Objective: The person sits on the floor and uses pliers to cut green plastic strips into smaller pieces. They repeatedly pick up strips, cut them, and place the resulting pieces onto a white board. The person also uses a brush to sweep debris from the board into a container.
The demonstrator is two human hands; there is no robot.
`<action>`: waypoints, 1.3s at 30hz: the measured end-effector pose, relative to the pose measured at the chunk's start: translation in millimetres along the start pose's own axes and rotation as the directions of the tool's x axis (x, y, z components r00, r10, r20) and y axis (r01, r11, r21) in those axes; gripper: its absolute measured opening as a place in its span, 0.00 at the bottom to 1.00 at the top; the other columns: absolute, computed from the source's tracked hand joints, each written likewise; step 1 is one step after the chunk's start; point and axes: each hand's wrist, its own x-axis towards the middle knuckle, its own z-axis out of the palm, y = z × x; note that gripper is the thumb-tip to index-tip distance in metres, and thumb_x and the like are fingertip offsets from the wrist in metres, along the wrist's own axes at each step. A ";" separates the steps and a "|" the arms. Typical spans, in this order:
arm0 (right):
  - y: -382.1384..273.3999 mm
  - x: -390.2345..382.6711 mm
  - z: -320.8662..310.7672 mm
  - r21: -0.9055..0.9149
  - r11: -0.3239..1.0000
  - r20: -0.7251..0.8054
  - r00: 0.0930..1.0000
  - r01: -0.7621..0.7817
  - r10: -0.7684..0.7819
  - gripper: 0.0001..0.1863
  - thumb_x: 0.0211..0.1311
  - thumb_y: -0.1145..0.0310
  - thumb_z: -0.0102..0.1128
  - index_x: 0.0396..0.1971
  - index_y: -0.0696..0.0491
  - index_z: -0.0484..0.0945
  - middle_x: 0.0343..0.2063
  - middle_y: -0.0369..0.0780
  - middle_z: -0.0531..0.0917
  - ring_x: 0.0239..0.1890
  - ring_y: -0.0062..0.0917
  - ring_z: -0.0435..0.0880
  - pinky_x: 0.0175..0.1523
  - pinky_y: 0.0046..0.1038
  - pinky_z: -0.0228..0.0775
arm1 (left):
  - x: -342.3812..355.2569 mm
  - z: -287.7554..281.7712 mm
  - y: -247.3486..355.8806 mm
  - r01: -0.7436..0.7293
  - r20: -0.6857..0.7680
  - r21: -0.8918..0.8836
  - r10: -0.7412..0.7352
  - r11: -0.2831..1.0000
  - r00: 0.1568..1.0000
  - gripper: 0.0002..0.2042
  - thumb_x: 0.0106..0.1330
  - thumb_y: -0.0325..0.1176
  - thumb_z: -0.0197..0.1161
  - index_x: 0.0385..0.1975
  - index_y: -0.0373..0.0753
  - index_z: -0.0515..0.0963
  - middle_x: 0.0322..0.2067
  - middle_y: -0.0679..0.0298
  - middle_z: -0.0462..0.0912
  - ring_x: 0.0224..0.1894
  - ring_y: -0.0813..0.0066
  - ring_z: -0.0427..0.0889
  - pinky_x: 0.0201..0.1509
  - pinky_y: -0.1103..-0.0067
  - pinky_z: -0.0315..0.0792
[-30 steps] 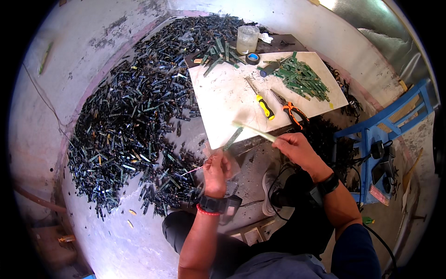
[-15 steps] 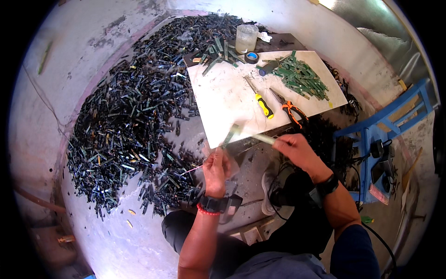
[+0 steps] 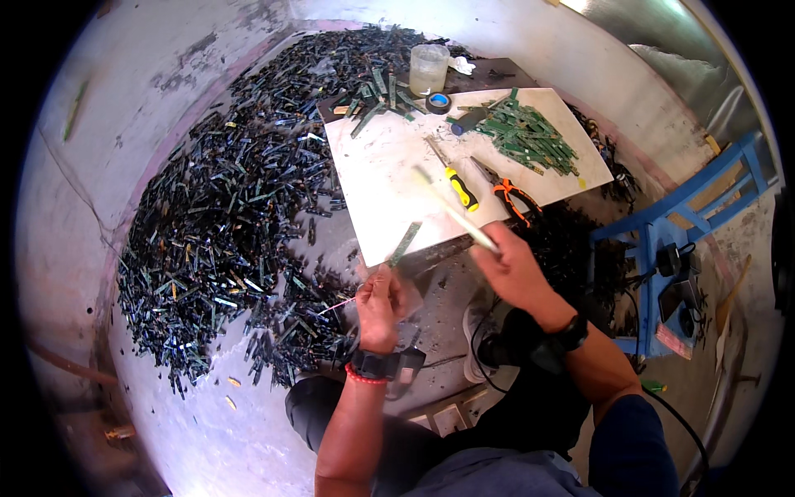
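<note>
My left hand (image 3: 379, 302) is closed on a narrow green strip (image 3: 406, 243) that points up at the front edge of a white board (image 3: 373, 178); a thin pink stick (image 3: 337, 306) sticks out on its left. My right hand (image 3: 509, 265) grips a long pale stick (image 3: 451, 211), possibly a brush, its blurred tip raised above the green strip. On the board lie a yellow-black screwdriver (image 3: 460, 186), orange-black pliers (image 3: 515, 199), a black tape roll (image 3: 438, 103), a dark cylinder (image 3: 469, 122) and a heap of green strips (image 3: 534, 141).
A great heap of dark strips (image 3: 215, 215) covers much of the floor left and behind. A cloudy cup (image 3: 428, 69) and more green strips (image 3: 377, 103) lie behind. At right stands a blue chair (image 3: 700, 207) holding black devices and cables (image 3: 675, 286). My legs are below.
My right hand has moved up and left, tilting the pale stick upward over the board. My left hand stays in nearly the same place with the strip.
</note>
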 end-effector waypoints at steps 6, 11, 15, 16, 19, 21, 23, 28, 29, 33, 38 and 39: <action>-17.1 6.1 40.6 -0.099 0.994 0.020 0.999 0.046 -0.045 0.12 0.51 0.66 0.59 0.36 0.52 0.76 0.20 0.46 0.78 0.25 0.42 0.78 0.29 0.37 0.69 | -6.4 7.5 4.3 0.012 0.125 -0.002 -0.012 1.000 0.992 0.18 0.66 0.44 0.54 0.15 0.43 0.69 0.10 0.71 0.66 0.11 0.85 0.62 0.15 0.86 0.53; -10.3 11.6 62.9 -0.277 0.943 0.133 0.979 0.186 -0.154 0.11 0.49 0.66 0.57 0.34 0.51 0.77 0.21 0.45 0.79 0.26 0.43 0.78 0.30 0.40 0.69 | -9.9 6.5 2.9 -0.005 0.172 0.064 -0.006 0.998 0.985 0.18 0.66 0.46 0.53 0.17 0.43 0.68 0.10 0.70 0.66 0.11 0.84 0.61 0.14 0.86 0.54; -9.3 11.2 72.5 -0.169 0.970 0.111 0.981 0.174 -0.157 0.07 0.50 0.68 0.58 0.28 0.54 0.78 0.18 0.44 0.78 0.23 0.40 0.78 0.28 0.37 0.67 | -11.7 6.8 8.9 0.011 0.204 0.044 -0.019 0.999 0.979 0.21 0.66 0.53 0.49 0.19 0.43 0.67 0.11 0.70 0.65 0.11 0.83 0.60 0.15 0.86 0.54; -8.8 10.9 74.4 -0.085 0.983 0.085 0.985 0.160 -0.153 0.07 0.50 0.68 0.58 0.27 0.55 0.78 0.16 0.43 0.77 0.21 0.38 0.78 0.27 0.35 0.67 | -12.8 8.2 12.8 0.016 0.216 0.017 -0.019 1.000 0.976 0.22 0.66 0.55 0.48 0.19 0.43 0.67 0.11 0.70 0.65 0.12 0.82 0.60 0.15 0.86 0.54; -10.2 16.7 74.4 0.336 0.935 0.149 0.987 -0.112 0.065 0.11 0.55 0.66 0.59 0.23 0.59 0.76 0.12 0.36 0.74 0.17 0.27 0.75 0.25 0.30 0.65 | -15.4 10.0 17.0 0.021 0.224 -0.043 -0.011 0.999 0.975 0.25 0.66 0.60 0.43 0.20 0.43 0.66 0.12 0.70 0.63 0.13 0.82 0.59 0.16 0.86 0.54; -29.0 24.0 62.7 0.559 0.741 0.317 0.921 -0.373 0.225 0.13 0.59 0.63 0.59 0.25 0.58 0.76 0.12 0.27 0.66 0.13 0.14 0.64 0.18 0.22 0.54 | -14.3 7.2 14.7 0.006 0.205 -0.048 0.003 0.999 0.979 0.26 0.66 0.61 0.41 0.21 0.43 0.65 0.13 0.71 0.62 0.13 0.81 0.58 0.16 0.85 0.53; -36.9 30.2 55.1 0.670 0.403 0.539 0.782 -0.623 0.313 0.11 0.60 0.63 0.59 0.27 0.57 0.76 0.12 0.26 0.63 0.12 0.11 0.58 0.16 0.19 0.47 | -13.0 5.3 14.7 0.007 0.183 0.035 -0.013 0.999 0.983 0.26 0.67 0.60 0.40 0.20 0.42 0.66 0.13 0.69 0.64 0.13 0.81 0.60 0.17 0.85 0.55; -36.4 36.6 61.2 0.706 0.356 0.533 0.790 -0.612 0.302 0.11 0.61 0.63 0.58 0.29 0.56 0.76 0.12 0.24 0.59 0.11 0.08 0.54 0.15 0.16 0.42 | -10.1 5.9 15.1 -0.066 0.143 0.225 0.034 0.972 0.989 0.28 0.68 0.59 0.38 0.18 0.41 0.68 0.12 0.68 0.68 0.13 0.81 0.63 0.17 0.85 0.56; -35.2 39.5 59.6 0.710 0.353 0.535 0.793 -0.609 0.293 0.10 0.62 0.63 0.57 0.29 0.55 0.76 0.11 0.25 0.60 0.10 0.09 0.55 0.15 0.16 0.43 | -9.8 5.4 14.7 -0.077 0.136 0.257 0.043 0.963 0.990 0.29 0.68 0.59 0.37 0.18 0.41 0.69 0.12 0.68 0.69 0.13 0.81 0.64 0.17 0.85 0.56; -33.6 45.8 55.3 0.728 0.338 0.519 0.802 -0.596 0.296 0.10 0.62 0.63 0.57 0.31 0.55 0.76 0.11 0.24 0.60 0.10 0.09 0.56 0.15 0.16 0.45 | -9.1 8.5 8.9 -0.038 0.122 0.243 0.008 0.969 0.992 0.29 0.68 0.60 0.37 0.18 0.40 0.70 0.13 0.68 0.70 0.13 0.82 0.64 0.18 0.85 0.57; -30.3 43.6 68.1 0.696 0.295 0.600 0.756 -0.655 0.263 0.11 0.62 0.62 0.57 0.33 0.57 0.76 0.11 0.24 0.60 0.11 0.09 0.56 0.15 0.16 0.44 | -12.6 13.0 13.8 -0.054 0.170 0.244 0.012 0.968 0.985 0.28 0.68 0.59 0.40 0.18 0.40 0.69 0.13 0.68 0.69 0.13 0.82 0.65 0.17 0.85 0.57; -30.7 43.8 68.8 0.690 0.303 0.603 0.753 -0.658 0.262 0.12 0.62 0.62 0.57 0.33 0.56 0.76 0.11 0.24 0.60 0.11 0.09 0.56 0.15 0.16 0.45 | -12.1 12.0 12.2 -0.067 0.168 0.247 0.025 0.967 0.985 0.27 0.68 0.58 0.41 0.18 0.40 0.69 0.13 0.68 0.69 0.13 0.82 0.65 0.17 0.85 0.57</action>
